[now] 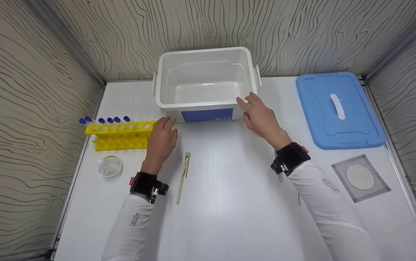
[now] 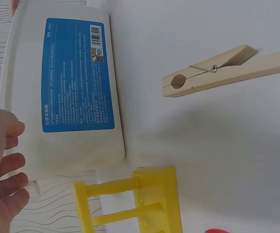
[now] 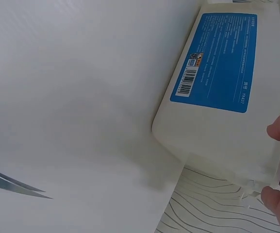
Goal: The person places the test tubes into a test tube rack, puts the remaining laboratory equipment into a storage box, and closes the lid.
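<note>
A white plastic box (image 1: 208, 105) with a blue label stands without its lid at the back. My right hand (image 1: 262, 117) is at its front right corner, fingertips right at the rim, thumb apart from the fingers. My left hand (image 1: 161, 143) has loosely bent fingers and holds nothing. It overlaps the right end of a yellow test tube rack (image 1: 121, 145) in the head view, close to the box's front left corner. In the left wrist view its fingers (image 2: 11, 165) appear in front of the box wall. A wooden test tube clamp (image 1: 183, 177) lies right of the left hand.
Blue-capped test tubes (image 1: 116, 119) stand along the rack's back. A small glass vessel (image 1: 109, 167) sits in front of it. On the right lie a blue lid (image 1: 324, 108) with a white handle and a wire gauze (image 1: 380, 185). Pointed tweezers (image 3: 18, 186) lie near the right wrist.
</note>
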`<move>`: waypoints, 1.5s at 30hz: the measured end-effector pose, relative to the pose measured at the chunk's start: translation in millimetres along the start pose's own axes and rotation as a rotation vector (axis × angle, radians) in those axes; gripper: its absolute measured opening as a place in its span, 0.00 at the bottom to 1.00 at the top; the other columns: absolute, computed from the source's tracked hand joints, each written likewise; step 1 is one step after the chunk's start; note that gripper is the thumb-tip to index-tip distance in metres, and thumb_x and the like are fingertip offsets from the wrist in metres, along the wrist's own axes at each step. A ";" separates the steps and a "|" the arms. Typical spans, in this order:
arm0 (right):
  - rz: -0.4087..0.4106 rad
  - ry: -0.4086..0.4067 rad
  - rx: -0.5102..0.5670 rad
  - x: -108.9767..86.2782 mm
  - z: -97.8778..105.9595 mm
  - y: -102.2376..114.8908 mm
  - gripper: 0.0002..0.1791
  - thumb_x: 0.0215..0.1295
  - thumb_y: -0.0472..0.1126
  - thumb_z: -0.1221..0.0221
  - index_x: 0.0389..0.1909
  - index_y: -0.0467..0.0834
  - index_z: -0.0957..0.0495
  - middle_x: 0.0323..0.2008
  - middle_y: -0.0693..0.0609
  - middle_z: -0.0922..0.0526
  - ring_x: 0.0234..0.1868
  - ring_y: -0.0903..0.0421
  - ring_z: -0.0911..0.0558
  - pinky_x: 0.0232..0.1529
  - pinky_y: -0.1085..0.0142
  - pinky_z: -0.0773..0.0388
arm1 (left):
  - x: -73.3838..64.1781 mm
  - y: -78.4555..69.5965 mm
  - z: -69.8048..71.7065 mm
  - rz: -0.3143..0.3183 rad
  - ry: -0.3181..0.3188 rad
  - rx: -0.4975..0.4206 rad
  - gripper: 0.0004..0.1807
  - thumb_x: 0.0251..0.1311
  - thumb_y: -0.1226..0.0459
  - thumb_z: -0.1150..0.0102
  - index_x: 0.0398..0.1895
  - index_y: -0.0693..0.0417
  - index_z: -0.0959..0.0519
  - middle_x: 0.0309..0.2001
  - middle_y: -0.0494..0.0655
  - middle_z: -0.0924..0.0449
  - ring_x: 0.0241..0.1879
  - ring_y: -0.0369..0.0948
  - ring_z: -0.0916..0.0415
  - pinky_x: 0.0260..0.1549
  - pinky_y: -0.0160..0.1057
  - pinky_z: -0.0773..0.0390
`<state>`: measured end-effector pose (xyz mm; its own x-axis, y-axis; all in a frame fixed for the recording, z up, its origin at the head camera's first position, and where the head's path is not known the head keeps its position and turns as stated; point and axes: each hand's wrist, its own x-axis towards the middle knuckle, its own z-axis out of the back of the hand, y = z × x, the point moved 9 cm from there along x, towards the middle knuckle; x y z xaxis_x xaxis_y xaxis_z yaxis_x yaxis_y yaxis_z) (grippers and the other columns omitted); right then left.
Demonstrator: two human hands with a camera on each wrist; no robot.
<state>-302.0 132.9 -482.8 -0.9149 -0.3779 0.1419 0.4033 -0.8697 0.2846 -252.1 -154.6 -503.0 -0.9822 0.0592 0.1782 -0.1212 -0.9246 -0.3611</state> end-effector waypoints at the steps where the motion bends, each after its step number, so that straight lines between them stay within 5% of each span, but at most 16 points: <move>1: 0.003 -0.010 -0.002 -2.0 1.4 -1.4 0.29 0.70 0.36 0.49 0.73 0.46 0.35 0.65 0.38 0.28 0.75 0.41 0.37 0.46 0.47 0.16 | 0.5 -2.7 2.1 -0.012 -0.012 0.006 0.22 0.70 0.58 0.45 0.65 0.55 0.25 0.66 0.54 0.27 0.67 0.50 0.30 0.68 0.48 0.29; 12: 0.042 -0.103 0.006 -24.4 13.3 -12.9 0.27 0.68 0.35 0.46 0.69 0.44 0.30 0.60 0.38 0.25 0.72 0.40 0.33 0.39 0.49 0.16 | 10.0 -36.6 24.9 -0.174 -0.151 -0.030 0.19 0.67 0.63 0.43 0.60 0.56 0.23 0.61 0.56 0.23 0.65 0.53 0.28 0.64 0.48 0.24; 20: 0.051 -0.131 0.003 -43.5 18.6 -18.9 0.26 0.68 0.35 0.45 0.67 0.44 0.28 0.59 0.38 0.24 0.71 0.39 0.31 0.33 0.51 0.16 | 24.2 -46.1 29.9 -0.196 -0.156 -0.057 0.19 0.68 0.63 0.43 0.60 0.57 0.22 0.62 0.58 0.24 0.66 0.54 0.29 0.65 0.50 0.26; 34: 0.056 -0.188 0.015 -72.6 25.9 -20.7 0.24 0.67 0.35 0.42 0.65 0.45 0.26 0.58 0.39 0.22 0.71 0.40 0.30 0.42 0.51 0.15 | 54.3 -33.8 13.1 -0.001 -0.046 -0.162 0.24 0.70 0.60 0.47 0.66 0.57 0.27 0.71 0.59 0.34 0.71 0.53 0.35 0.68 0.49 0.29; 41: 0.068 -0.196 0.004 -81.0 26.9 -19.6 0.24 0.67 0.35 0.42 0.64 0.45 0.26 0.57 0.40 0.22 0.71 0.41 0.30 0.43 0.52 0.15 | 63.6 -20.8 0.9 0.135 0.043 -0.197 0.32 0.71 0.60 0.49 0.75 0.57 0.40 0.76 0.61 0.43 0.73 0.55 0.39 0.72 0.51 0.36; 45: 0.044 -0.189 0.014 -84.1 28.8 -22.6 0.24 0.67 0.36 0.41 0.64 0.45 0.25 0.58 0.39 0.22 0.71 0.40 0.31 0.46 0.51 0.16 | 66.1 -22.2 -2.9 0.146 0.069 -0.234 0.31 0.70 0.64 0.55 0.76 0.60 0.42 0.75 0.62 0.42 0.73 0.55 0.38 0.72 0.51 0.36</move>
<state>-233.7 193.4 -473.8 -0.8775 -0.3478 0.3300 0.4444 -0.8484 0.2875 -314.8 -129.2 -485.9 -0.9982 -0.0351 0.0487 0.0003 -0.8139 -0.5811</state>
